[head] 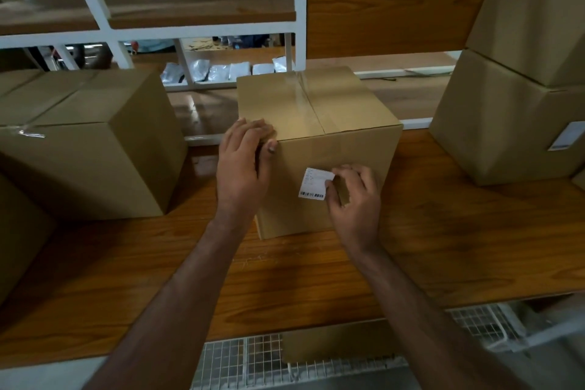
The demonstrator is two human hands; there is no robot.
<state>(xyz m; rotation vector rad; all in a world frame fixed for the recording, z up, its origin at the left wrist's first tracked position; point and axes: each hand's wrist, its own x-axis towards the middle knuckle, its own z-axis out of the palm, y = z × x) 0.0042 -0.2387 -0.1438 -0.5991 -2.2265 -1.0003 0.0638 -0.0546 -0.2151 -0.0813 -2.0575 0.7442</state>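
Two hands: both are on the job, and neither is free.
Left hand (pixel 243 161): grasps the top left corner of the box (pixel 345 142), with the fingers curled over the top edge and the thumb on the front face.
Right hand (pixel 354 199): pinches the right edge of the label (pixel 313 184) between thumb and fingertips.
Box: stands upright on the wooden table (pixel 316 279), front face toward the person, with its top seam closed by clear tape (pixel 304 95).
Label: white with a barcode along the bottom. It lies on the box's front face, right of the middle. Its left part looks flat, and I cannot tell if the pinched edge is stuck down.
Step in hand: likely sticking the label on.
Doing it well: brace the box firmly with the left hand. Lay the label down from its left side toward the pinched edge, then rub flat fingers outward over the barcode so no crease or bubble crosses it. Let go only when the corners sit flush.
Nearby: other boxes (pixel 95 152) stand well apart on both sides.
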